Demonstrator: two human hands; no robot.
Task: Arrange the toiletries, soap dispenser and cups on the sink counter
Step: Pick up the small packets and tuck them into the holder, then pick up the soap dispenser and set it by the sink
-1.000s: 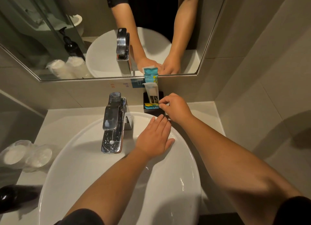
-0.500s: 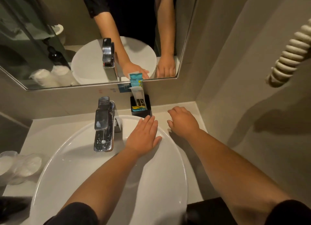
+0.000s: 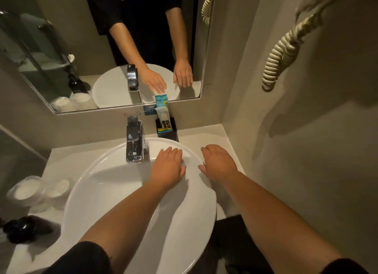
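Note:
A black square holder (image 3: 170,132) stands at the back of the counter against the wall, with white and teal toiletry packets (image 3: 163,115) upright in it. Two plastic-wrapped cups (image 3: 38,191) lie at the counter's left, and the black soap dispenser (image 3: 22,228) sits in front of them at the near left. My left hand (image 3: 168,168) rests flat, fingers spread, on the back rim of the white basin (image 3: 114,191). My right hand (image 3: 219,163) lies flat on the basin's right rim, empty, a little short of the holder.
A chrome tap (image 3: 134,143) rises at the back of the basin, left of my left hand. The mirror (image 3: 102,48) hangs above the counter. A coiled cream cord (image 3: 284,54) hangs on the right wall. The pale counter (image 3: 204,134) runs behind and beside the basin.
My right hand has let go of the toiletry packets in the holder and drawn back onto the basin's right rim. The left hand stays on the rim. The view has tilted and pulled back.

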